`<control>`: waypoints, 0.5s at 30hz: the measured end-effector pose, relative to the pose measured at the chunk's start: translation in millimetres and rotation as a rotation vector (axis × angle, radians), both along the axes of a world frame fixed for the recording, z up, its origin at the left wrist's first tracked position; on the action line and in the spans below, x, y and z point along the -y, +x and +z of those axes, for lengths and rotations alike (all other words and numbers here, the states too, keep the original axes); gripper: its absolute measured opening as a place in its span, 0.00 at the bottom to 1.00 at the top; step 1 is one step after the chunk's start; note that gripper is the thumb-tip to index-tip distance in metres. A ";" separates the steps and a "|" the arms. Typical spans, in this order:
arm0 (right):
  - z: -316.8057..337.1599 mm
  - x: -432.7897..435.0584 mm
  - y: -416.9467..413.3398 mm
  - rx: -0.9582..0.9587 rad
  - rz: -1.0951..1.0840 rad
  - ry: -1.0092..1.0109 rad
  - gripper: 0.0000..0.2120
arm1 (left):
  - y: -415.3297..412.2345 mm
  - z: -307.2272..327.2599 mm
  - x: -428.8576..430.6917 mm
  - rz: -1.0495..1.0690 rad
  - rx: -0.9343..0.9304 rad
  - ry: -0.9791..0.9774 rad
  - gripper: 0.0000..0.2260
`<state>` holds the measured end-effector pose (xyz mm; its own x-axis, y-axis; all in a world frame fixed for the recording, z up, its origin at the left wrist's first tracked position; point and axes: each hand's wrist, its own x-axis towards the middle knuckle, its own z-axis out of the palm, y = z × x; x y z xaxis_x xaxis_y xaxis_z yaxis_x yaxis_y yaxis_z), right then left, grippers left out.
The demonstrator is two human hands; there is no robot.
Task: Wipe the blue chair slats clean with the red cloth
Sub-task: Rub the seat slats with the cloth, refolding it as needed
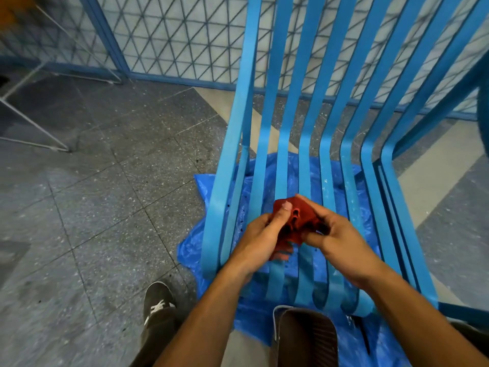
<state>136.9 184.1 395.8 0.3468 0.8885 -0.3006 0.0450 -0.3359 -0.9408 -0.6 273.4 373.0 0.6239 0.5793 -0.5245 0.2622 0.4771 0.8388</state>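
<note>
In the head view, the cloth (292, 223) is held bunched between both hands above the seat of the chair (283, 144), over the middle slats (304, 263) and not pressed to them. The left hand (260, 237) is closed on the cloth's left side, the thumb laid on top of the red fabric and the fingers (255, 221) curled under it. The right hand (336, 234) is closed on the right side, its fingers tucked into the folds. A loose corner hangs below the hands, just above a slat; whether it touches cannot be told.

The step in hand is judged to be the gathering or refolding of the cloth into a pad, so wiping is judged not to be under way at this moment. White specks and smears are seen on the slats at the right of the seat and near the bend into the backrest, so much of the work seems left.

For a good job, a flat, fresh face should be turned outward and the loose corner tucked in, so that nothing snags in the gaps between slats. The pad is best settled in one hand, the other being freed to steady the frame. Each slat is best taken singly, along its length, with the edges pinched as well as the top. The bend deserves firm pressure, since grime is likely lodged there.

A tarp (201, 242) lies under the chair on the floor (105, 181), and a shoe (158, 305) stands at the left of it.
</note>
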 end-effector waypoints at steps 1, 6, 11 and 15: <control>1.3 -5.5 0.6 0.041 0.072 -0.003 0.33 | 1.8 0.6 -0.3 0.053 0.031 -0.001 0.22; 17.9 -28.3 17.4 -0.052 0.258 0.067 0.34 | 6.1 1.9 2.3 0.275 0.111 0.268 0.12; 33.7 -38.0 36.1 -0.310 0.131 0.246 0.30 | -0.3 22.3 20.1 0.281 0.060 0.680 0.20; 37.7 -45.1 41.5 -0.321 0.043 0.247 0.29 | -7.6 62.3 31.2 0.341 0.155 0.831 0.20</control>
